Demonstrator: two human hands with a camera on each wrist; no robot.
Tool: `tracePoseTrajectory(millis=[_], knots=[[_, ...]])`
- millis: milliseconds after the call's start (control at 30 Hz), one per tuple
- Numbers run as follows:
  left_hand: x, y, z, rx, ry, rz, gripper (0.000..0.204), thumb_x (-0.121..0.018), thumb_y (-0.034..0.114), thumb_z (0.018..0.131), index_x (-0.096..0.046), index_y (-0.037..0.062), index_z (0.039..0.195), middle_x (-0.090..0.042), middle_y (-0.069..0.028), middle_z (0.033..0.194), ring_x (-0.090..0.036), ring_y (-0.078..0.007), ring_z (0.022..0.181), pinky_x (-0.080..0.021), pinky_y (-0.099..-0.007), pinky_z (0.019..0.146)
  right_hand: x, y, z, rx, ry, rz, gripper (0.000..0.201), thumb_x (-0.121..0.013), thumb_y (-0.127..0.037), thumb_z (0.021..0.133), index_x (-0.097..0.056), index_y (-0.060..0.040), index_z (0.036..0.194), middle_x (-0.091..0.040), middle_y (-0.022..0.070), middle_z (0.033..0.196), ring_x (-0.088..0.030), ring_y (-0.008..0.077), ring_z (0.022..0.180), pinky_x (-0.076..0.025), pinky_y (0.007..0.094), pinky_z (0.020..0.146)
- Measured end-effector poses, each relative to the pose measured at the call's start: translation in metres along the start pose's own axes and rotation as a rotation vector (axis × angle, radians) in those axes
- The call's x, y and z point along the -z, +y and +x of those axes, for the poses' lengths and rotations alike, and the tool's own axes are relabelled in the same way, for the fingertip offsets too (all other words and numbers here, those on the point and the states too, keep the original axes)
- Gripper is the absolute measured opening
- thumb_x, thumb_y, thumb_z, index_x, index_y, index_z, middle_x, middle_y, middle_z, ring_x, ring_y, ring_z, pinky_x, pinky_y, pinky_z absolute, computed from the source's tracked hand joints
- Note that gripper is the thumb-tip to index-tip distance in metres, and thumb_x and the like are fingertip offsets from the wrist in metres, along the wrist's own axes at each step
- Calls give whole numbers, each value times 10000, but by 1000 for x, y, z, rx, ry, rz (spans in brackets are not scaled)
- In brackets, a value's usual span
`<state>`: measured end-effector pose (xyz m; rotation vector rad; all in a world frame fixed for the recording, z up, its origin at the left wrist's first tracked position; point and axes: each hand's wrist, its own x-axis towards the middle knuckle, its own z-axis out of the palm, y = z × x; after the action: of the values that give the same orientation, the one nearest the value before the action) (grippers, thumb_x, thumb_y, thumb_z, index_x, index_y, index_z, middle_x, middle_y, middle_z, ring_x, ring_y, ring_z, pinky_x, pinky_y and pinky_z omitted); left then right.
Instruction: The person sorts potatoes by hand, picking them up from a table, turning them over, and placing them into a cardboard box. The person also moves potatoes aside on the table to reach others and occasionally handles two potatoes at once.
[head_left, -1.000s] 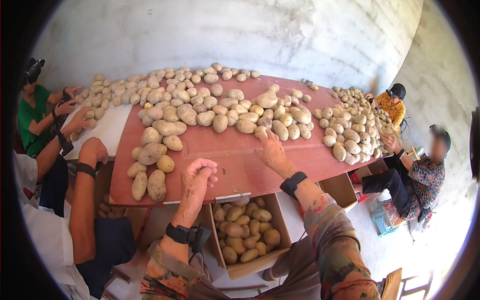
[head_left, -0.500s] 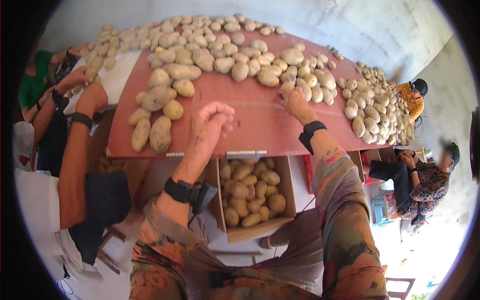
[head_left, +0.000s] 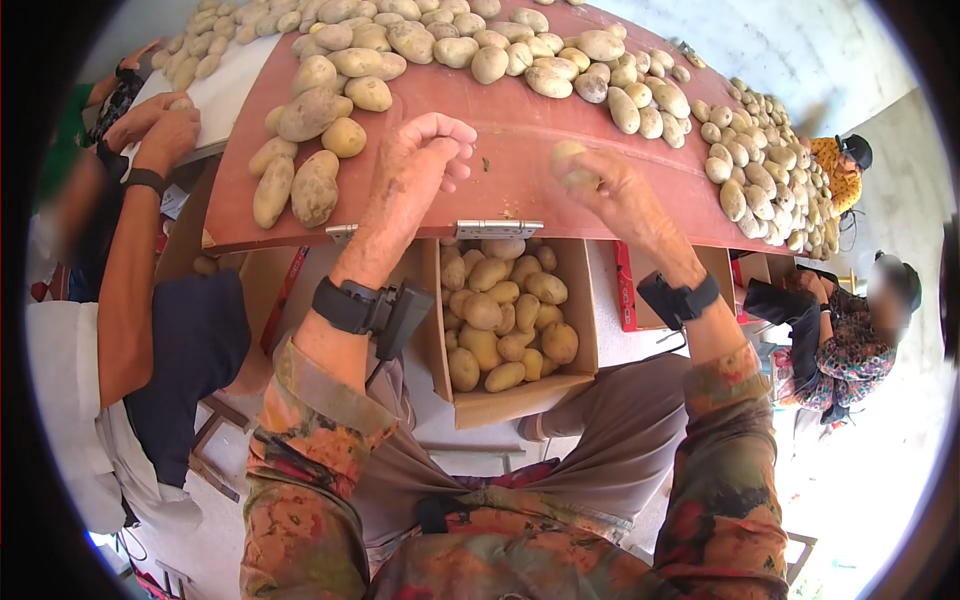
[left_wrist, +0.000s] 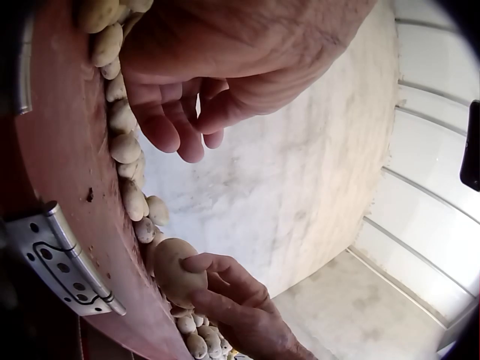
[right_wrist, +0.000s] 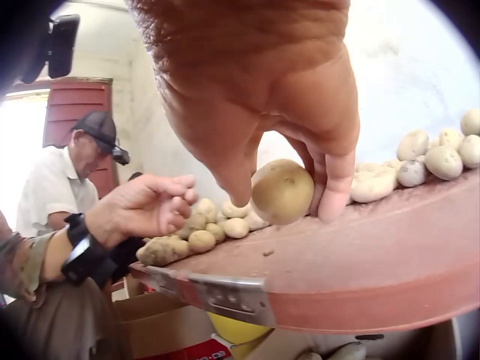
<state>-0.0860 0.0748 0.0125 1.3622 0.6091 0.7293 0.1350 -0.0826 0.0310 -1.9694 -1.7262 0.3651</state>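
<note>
A potato (head_left: 575, 165) is gripped by my right hand (head_left: 625, 195) above the front part of the red table (head_left: 440, 150). In the right wrist view the potato (right_wrist: 283, 192) sits between thumb and fingers of the right hand (right_wrist: 262, 97). My left hand (head_left: 412, 175) is raised over the table edge, loosely curled with nothing in it. The left wrist view shows its hanging fingers (left_wrist: 161, 124), and beyond them the right hand (left_wrist: 240, 304) pinching the potato (left_wrist: 178, 271). Rows of potatoes (head_left: 490, 64) lie across the back of the table.
Below the table edge stands a cardboard box (head_left: 520, 405) holding several potatoes (head_left: 482, 311). A metal hinge (head_left: 498, 229) is on the edge. People sit at both sides, one hand pair (head_left: 160, 130) close at left. More potatoes (head_left: 765, 180) are heaped at right.
My right hand has drawn back from the potato rows towards me with a potato in its grip. The left hand stays raised and curled. The view has tilted down.
</note>
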Motion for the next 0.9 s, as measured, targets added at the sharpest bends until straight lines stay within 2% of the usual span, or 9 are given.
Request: tracePoseTrajectory(millis=[100,200,400,500,600,700,767,900], knots=[[-2,-1,2,0,18,-54,171,-527,48,879,-686,30,941,-670,-42,865,-611,-96,668,-484,-234,572,-2,-39,-26,89,-126,118,286,-678,-83,867,-631,-145,1142,-611,101,1166,-602,271,1083,-513,376,865],[-4,-3,3,-4,6,-42,168,-532,52,881,-688,34,939,-672,-42,866,-616,-98,666,-485,-236,570,-12,-53,-45,214,-337,112,299,-693,-102,861,-634,-172,1145,-571,110,1169,-598,298,1073,-522,396,871],[-3,-4,2,-7,-23,-4,166,-534,87,923,-686,58,982,-668,-22,883,-617,-89,696,-490,-227,601,-33,-62,-67,98,-612,-136,276,-696,-186,862,-627,-171,1129,-509,140,1085,-583,365,1009,-523,440,850],[-3,-1,1,-9,-16,9,166,-530,85,922,-682,57,984,-666,-24,882,-615,-95,692,-488,-231,600,-43,-54,-73,3,-725,-170,283,-696,-199,857,-635,-156,1130,-504,158,1095,-577,376,1042,-523,449,843],[-5,3,0,5,5,36,168,-523,78,918,-676,50,981,-662,-28,879,-614,-99,691,-484,-236,592,-57,-42,-84,-18,-715,-284,310,-676,-235,846,-676,-193,1153,-632,163,1047,-620,336,1016,-524,426,860],[-2,-6,7,-31,-34,15,181,-523,35,872,-684,19,951,-677,-55,844,-627,-111,663,-483,-241,561,-81,-22,-87,-90,-1041,-314,360,-683,-294,844,-647,-145,1169,-648,177,981,-640,370,966,-524,458,857],[-3,-8,7,-19,-29,-11,180,-520,31,869,-681,15,948,-677,-54,838,-624,-109,656,-481,-239,553,-81,-27,-88,-114,-1074,-351,394,-668,-332,844,-637,-137,1185,-688,166,917,-662,364,928,-526,472,847],[-8,-2,1,-11,-15,-5,180,-512,33,868,-677,19,938,-676,-49,837,-621,-104,654,-478,-234,553,-71,-30,-85,-74,-920,-234,391,-666,-320,860,-621,-106,1184,-689,165,966,-657,362,969,-523,480,833]])
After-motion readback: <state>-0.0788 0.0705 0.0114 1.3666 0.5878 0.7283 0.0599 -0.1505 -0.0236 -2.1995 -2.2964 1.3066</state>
